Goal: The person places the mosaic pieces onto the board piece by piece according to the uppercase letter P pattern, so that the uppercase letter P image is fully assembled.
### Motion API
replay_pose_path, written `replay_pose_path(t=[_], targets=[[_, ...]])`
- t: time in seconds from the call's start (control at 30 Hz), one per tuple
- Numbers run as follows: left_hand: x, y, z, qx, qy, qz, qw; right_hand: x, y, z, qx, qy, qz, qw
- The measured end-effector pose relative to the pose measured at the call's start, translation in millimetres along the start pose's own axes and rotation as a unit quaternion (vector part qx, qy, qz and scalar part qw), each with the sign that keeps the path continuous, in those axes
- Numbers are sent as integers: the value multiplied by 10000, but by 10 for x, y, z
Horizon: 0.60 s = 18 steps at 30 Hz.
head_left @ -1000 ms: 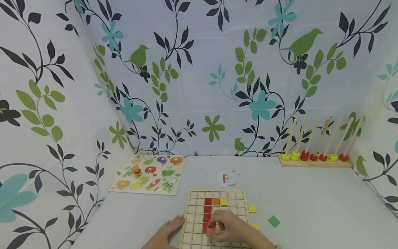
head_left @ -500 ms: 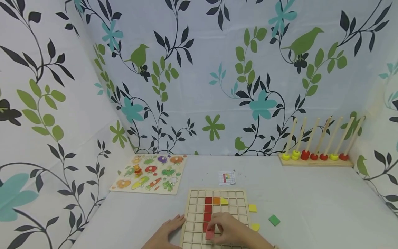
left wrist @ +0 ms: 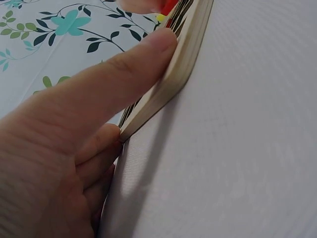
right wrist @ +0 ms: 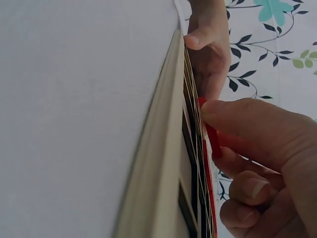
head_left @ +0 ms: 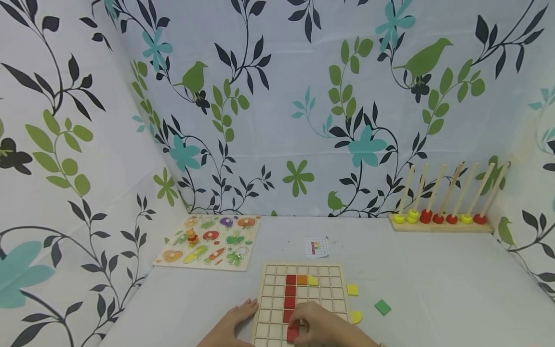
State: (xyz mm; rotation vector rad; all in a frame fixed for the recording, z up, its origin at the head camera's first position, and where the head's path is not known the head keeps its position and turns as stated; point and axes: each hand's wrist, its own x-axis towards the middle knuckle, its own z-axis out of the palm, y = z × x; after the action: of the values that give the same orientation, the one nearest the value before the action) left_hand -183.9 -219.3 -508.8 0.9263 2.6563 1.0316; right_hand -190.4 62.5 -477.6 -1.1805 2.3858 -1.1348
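Observation:
In the head view, a wooden grid board [head_left: 266,303] lies flat at the table's near side. A column of red square tiles [head_left: 290,291] sits in its cells, with an orange tile [head_left: 302,280] and a yellow tile [head_left: 313,280] along the top. My right hand [head_left: 318,324] pinches another red tile [head_left: 293,333] at the column's lower end. In the right wrist view, this tile [right wrist: 213,134] stands tilted between thumb and fingers. My left hand [head_left: 231,324] touches the board's left edge; in the left wrist view its thumb [left wrist: 124,69] lies straight along the rim.
Right of the board lie yellow pieces [head_left: 352,290] and a green tile [head_left: 383,307]. A small pattern card [head_left: 316,248] is behind it. A vegetable puzzle board [head_left: 199,253] with a small figure [head_left: 192,237] stands back left; a peg rack [head_left: 442,227] with rings stands back right.
My right hand has moved slightly toward the near side, and the pinched red tile has lowered from over the column to its lower end. My left hand has stayed at the board's edge.

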Motion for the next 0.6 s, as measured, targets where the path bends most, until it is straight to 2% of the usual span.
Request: replay_pose_path(t=[0.07,0.13,0.3,0.6], targets=[[-1,-4,-4,41,-2,29,10000,1,-7,17,110,-62,198,9997],[-1,-5,-5,82,10,56,10000,-3,-7,27,124,-94,209,9997],[0,4,-7,-27,-4,-46,10000,-10,4,31,52,-148,-14,9999],[-2,24,-16,-63,-38,0,10000,-3,1,38,307,-167,478,9982]])
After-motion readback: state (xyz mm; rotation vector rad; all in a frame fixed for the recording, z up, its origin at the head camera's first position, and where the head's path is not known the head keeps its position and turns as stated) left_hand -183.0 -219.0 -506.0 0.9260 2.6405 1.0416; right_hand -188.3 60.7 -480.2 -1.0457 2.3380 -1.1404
